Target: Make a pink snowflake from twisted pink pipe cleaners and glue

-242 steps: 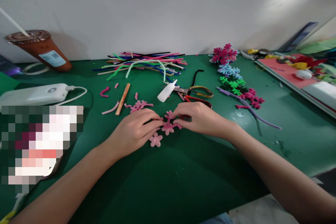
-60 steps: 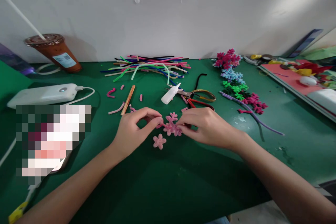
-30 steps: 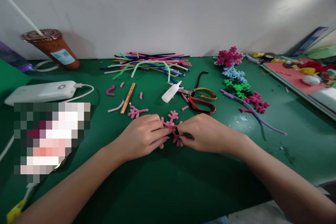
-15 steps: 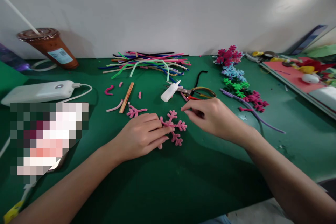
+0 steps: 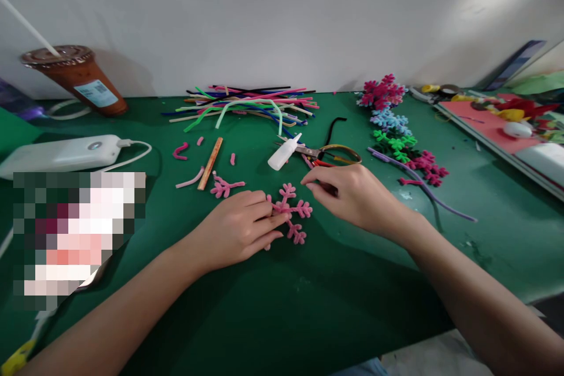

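A pink pipe-cleaner snowflake with branching arms lies flat on the green table. My left hand rests over its left side, fingers closed down on it and hiding some of its arms. Just right of the snowflake, my right hand is held in a pinch, apart from it. Whether anything small sits between those fingertips I cannot make out. Beyond my left hand lies a loose pink branched piece. A white glue bottle lies tilted against scissors beyond my right hand.
Many-coloured pipe cleaners are piled by the wall. Finished snowflakes line the right, near a purple pipe cleaner. A wooden stick and pink scraps lie centre-left. A drink cup, power bank and blurred-out phone stand left.
The whole view has shifted slightly. Both hands stay in nearly the same place around the snowflake, with no clear change in their hold.
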`<state>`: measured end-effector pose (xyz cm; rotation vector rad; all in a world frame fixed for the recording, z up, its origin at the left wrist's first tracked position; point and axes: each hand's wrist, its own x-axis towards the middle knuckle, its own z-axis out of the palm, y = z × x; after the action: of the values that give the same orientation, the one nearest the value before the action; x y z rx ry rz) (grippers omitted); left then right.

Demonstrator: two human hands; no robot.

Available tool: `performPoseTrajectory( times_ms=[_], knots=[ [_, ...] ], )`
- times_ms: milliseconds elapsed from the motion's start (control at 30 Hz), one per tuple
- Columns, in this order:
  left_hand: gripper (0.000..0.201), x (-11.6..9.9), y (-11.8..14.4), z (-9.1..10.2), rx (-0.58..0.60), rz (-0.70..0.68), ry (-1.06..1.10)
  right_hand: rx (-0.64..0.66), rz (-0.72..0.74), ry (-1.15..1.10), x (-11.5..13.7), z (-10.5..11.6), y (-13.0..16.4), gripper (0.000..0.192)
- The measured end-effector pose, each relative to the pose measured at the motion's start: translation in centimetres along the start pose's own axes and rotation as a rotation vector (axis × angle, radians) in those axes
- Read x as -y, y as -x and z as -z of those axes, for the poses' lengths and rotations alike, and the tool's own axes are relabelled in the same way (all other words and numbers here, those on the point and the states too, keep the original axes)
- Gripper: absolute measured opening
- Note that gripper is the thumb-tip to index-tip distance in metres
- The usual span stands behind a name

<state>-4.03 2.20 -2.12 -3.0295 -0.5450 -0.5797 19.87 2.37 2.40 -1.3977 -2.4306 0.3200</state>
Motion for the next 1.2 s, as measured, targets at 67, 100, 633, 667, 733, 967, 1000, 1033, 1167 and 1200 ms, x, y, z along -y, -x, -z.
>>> performPoseTrajectory(
  times_ms=[67,100,633,667,733,967,1000,1033,1167,1200],
  knots=[
    [0.028,0.0,0.0,0.0,-0.02,-0.002,0.005,0.002,-0.001,0.0,0.0,0.0,0.0,0.019],
    [0.028,0.1,0.1,0.1,-0.039,-0.003,0.007,0.001,0.0,-0.001,0.0,0.0,0.0,0.019],
    [0.023,-0.1,0.0,0.2,-0.185,0.12,-0.006,0.035,0.015,-0.038,0.1,0.0,0.0,0.019],
    [0.022,0.0,0.0,0.2,-0.213,0.151,-0.012,0.051,0.03,-0.058,0.1,0.0,0.0,0.019],
    [0.023,0.2,0.0,0.1,-0.211,0.203,0.01,0.105,0.069,-0.099,0.2,0.0,0.1,0.016],
    [0.036,0.3,0.2,-0.2,-0.074,0.26,0.095,0.314,0.122,-0.104,0.8,-0.4,0.3,0.013],
    [0.036,0.3,0.2,-0.2,-0.071,0.265,0.095,0.324,0.132,-0.11,0.8,-0.6,0.3,0.013],
    [0.036,0.3,0.2,-0.2,-0.068,0.27,0.093,0.336,0.142,-0.121,0.9,-0.7,0.3,0.012],
    [0.036,0.4,0.3,-0.2,-0.052,0.282,0.092,0.376,0.157,-0.163,1.1,-1.3,0.4,0.013],
    [0.036,0.4,0.3,-0.2,-0.051,0.279,0.092,0.376,0.156,-0.165,1.2,-1.4,0.4,0.013]
  ],
)
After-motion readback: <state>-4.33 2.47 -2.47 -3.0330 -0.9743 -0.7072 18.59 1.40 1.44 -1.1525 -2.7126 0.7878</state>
